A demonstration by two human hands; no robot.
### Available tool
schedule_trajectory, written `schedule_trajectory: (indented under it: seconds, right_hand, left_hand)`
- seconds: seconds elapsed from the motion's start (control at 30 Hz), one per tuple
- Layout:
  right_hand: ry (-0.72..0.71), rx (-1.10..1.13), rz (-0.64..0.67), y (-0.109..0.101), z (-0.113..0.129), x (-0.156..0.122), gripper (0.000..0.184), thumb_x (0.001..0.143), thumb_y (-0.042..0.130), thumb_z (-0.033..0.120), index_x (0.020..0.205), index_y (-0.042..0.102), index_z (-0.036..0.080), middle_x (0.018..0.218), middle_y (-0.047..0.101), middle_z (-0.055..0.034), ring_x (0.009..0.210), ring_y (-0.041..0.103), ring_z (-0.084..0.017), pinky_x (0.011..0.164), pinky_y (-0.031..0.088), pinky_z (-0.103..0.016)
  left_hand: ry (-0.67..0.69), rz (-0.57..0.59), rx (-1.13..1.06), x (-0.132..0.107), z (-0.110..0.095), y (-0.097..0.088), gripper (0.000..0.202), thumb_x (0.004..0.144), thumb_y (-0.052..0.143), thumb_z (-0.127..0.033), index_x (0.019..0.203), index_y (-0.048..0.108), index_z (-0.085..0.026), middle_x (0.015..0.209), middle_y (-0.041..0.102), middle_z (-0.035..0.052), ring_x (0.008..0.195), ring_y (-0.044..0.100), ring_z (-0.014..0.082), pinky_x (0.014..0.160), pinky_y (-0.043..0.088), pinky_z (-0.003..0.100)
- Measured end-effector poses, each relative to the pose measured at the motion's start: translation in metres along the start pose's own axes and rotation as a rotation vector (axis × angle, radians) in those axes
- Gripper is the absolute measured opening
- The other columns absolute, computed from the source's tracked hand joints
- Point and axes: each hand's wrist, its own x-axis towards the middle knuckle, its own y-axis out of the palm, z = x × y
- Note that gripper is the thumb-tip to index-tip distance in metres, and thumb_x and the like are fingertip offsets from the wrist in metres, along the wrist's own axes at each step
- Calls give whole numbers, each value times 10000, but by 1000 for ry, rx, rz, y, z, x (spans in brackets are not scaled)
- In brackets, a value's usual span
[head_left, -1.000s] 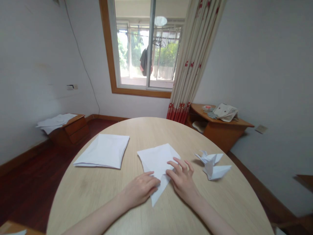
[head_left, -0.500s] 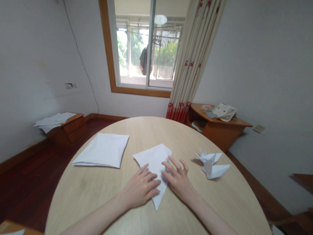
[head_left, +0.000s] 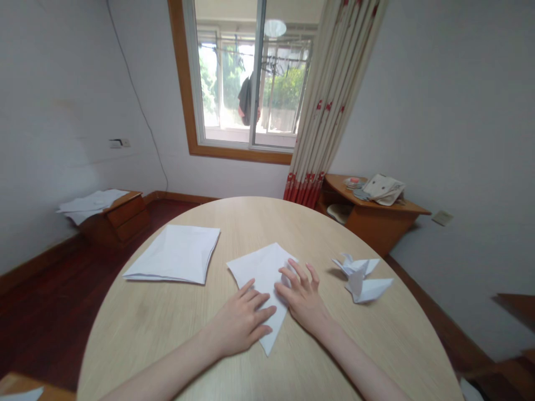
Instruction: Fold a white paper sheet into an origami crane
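A sheet of white paper (head_left: pixel 262 267), folded into a kite-like shape, lies on the table with its narrow point towards me. My left hand (head_left: pixel 244 322) rests flat on its lower left part, fingers spread. On its right edge lies my right hand (head_left: pixel 303 298), fingers apart and slightly bent, the tips touching the paper. Part of the sheet is hidden under both hands. Right of my right hand sit two folded paper cranes (head_left: pixel 368 284), close together.
A stack of white paper sheets (head_left: pixel 178 253) lies at the table's left. The round wooden table (head_left: pixel 167 345) has its curved edge all about. Beyond it stand a low drawer cabinet (head_left: pixel 125 214) on the left and a corner shelf (head_left: pixel 376 223) on the right.
My right hand has shifted slightly up along the paper's right edge. The left hand and the paper stay nearly in place.
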Motion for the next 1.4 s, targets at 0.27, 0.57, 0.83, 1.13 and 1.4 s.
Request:
schedule_trajectory:
  seconds: [0.27, 0.57, 0.83, 1.13, 1.4]
  right_hand:
    - [14, 15, 5, 5, 1, 1, 93, 813, 630, 167, 796, 589, 249, 1093, 548, -40, 1281, 306, -252, 1095, 84, -526]
    - [38, 29, 11, 6, 3, 4, 91, 807, 644, 186, 779, 588, 252, 1075, 537, -42, 1252, 320, -251, 1088, 83, -519]
    - [51, 49, 16, 5, 3, 5, 91, 802, 663, 199, 793, 589, 252, 1070, 542, -42, 1248, 330, -249, 1091, 80, -515]
    - [33, 32, 1, 8, 3, 4, 87, 808, 660, 206, 776, 598, 257, 1075, 542, -37, 1240, 334, -247, 1089, 91, -517]
    - [29, 41, -11, 6, 3, 4, 92, 815, 658, 197, 783, 590, 248, 1061, 546, -47, 1235, 340, -247, 1089, 101, -513]
  left_hand:
    - [-18, 17, -60, 1, -1, -4, 326, 936, 515, -367, 1226, 551, -223, 1187, 617, 67, 1104, 566, 227, 1125, 243, 515]
    - [-25, -7, -129, 1, 2, -2, 296, 947, 498, -360, 1207, 576, -244, 1179, 630, 54, 1087, 581, 208, 1141, 200, 513]
    - [-31, 12, -128, 2, 3, -3, 307, 962, 467, -332, 1242, 554, -238, 1169, 634, 50, 1087, 577, 205, 1144, 194, 510]
    - [-32, 43, -85, 4, 2, -2, 310, 971, 450, -299, 1261, 531, -225, 1177, 624, 50, 1087, 570, 207, 1147, 185, 511]
    - [-28, 44, -60, 4, 2, -2, 296, 979, 433, -273, 1254, 529, -219, 1167, 621, 44, 1077, 567, 205, 1143, 193, 521]
